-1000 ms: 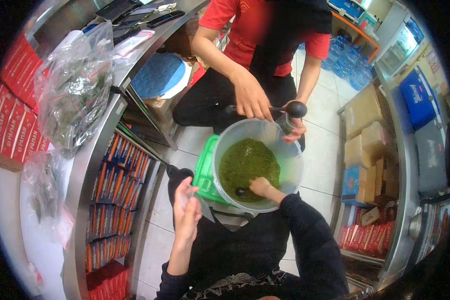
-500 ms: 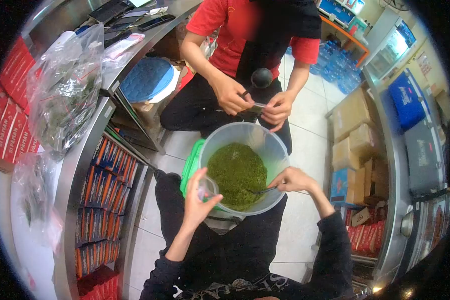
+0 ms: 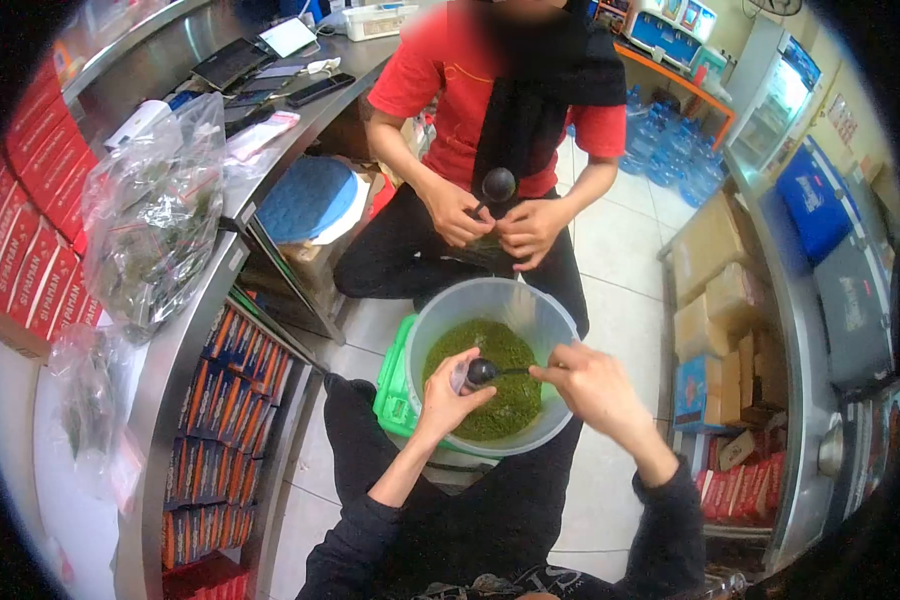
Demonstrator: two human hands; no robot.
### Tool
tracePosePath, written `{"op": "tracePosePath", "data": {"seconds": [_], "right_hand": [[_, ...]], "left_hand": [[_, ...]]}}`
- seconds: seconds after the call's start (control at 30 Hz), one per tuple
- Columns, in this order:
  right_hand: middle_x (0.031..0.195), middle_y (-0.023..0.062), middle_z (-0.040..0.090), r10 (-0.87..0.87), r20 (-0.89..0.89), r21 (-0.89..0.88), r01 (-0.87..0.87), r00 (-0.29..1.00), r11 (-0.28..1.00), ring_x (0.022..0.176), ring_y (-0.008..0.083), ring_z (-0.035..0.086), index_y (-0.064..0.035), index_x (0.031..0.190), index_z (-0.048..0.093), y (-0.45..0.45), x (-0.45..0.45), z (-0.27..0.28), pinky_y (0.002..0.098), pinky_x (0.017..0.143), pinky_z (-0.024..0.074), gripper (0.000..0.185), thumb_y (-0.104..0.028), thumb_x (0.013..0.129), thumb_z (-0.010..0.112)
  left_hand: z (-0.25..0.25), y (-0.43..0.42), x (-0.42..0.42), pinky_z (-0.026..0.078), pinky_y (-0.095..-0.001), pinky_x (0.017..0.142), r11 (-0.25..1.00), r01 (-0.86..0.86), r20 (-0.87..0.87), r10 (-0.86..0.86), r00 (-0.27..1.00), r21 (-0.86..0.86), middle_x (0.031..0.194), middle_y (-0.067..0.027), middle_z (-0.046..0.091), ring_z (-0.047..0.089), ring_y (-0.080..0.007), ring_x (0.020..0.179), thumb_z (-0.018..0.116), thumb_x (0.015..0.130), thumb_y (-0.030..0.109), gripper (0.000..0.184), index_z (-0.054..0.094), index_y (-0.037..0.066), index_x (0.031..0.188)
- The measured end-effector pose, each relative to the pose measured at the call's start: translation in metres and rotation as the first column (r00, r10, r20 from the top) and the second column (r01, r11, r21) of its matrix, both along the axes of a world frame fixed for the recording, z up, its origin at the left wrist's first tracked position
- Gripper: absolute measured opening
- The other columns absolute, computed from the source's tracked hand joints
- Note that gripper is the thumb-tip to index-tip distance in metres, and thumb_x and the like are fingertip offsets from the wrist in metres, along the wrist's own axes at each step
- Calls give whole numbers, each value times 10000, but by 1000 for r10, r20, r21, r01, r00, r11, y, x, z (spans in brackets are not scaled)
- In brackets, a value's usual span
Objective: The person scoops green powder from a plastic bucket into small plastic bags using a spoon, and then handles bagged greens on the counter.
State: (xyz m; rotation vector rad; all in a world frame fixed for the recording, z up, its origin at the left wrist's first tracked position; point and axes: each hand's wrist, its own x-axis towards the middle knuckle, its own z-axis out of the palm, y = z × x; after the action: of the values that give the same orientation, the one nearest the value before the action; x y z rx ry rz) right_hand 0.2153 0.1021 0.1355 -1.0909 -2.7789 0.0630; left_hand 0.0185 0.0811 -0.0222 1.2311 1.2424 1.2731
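Note:
A large translucent bucket (image 3: pixel 560 415) of green powder (image 3: pixel 490 415) stands between my legs. Over it, my left hand (image 3: pixel 445 395) is closed round a small clear container (image 3: pixel 459 376). My right hand (image 3: pixel 595 390) pinches the handle of a black spoon (image 3: pixel 482 373), whose round bowl is at the container's mouth. Whether powder is in the bowl I cannot make out. Across the bucket, a co-worker's hands (image 3: pixel 495 228) are close together, with another black spoon (image 3: pixel 498 185) sticking up from them; what else they hold is unclear.
A green lid-like piece (image 3: pixel 395 385) lies beside the bucket. On the left are a steel counter (image 3: pixel 225 255), plastic bags with green contents (image 3: pixel 155 230), red boxes (image 3: pixel 30 260) and racks of packets (image 3: pixel 220 410). Cardboard boxes (image 3: pixel 715 240) fill the right-hand shelf. Water bottles (image 3: pixel 675 150) stand behind.
My right hand has lifted the spoon out of the powder and brought it left to the container. My left hand has moved right, over the bucket. The co-worker's spoon has shifted up and left.

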Motion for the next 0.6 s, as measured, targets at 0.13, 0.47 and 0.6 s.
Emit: {"op": "tracePosePath", "data": {"seconds": [0.13,0.47,0.6], "right_hand": [[839,69,544,-178,-247,-19,179,952,984,728,221,568,-128,1008,648,-29,14,-25,336,615,479,333,-11,715,541],[871,88,549,-698,-296,-308,627,652,716,776,257,579,-146,965,668,-111,54,-153,337,666,470,251,-81,747,561],[938,62,550,-691,-656,-605,336,304,722,859,153,533,-13,980,559,-69,-25,-111,280,722,437,356,-70,669,723]], "left_hand": [[17,-1,-5,491,-239,655,997,10,-144,1,990,79,1156,-77,533,549,-151,975,757,644,115,629,499,79,1216],[18,7,19,388,-176,594,998,49,61,-51,997,39,1152,-33,524,448,-49,791,748,678,123,643,459,67,1249],[28,-9,47,335,-144,543,989,145,228,-147,962,25,1160,-20,505,369,-2,623,729,702,82,652,421,58,1276]]}}
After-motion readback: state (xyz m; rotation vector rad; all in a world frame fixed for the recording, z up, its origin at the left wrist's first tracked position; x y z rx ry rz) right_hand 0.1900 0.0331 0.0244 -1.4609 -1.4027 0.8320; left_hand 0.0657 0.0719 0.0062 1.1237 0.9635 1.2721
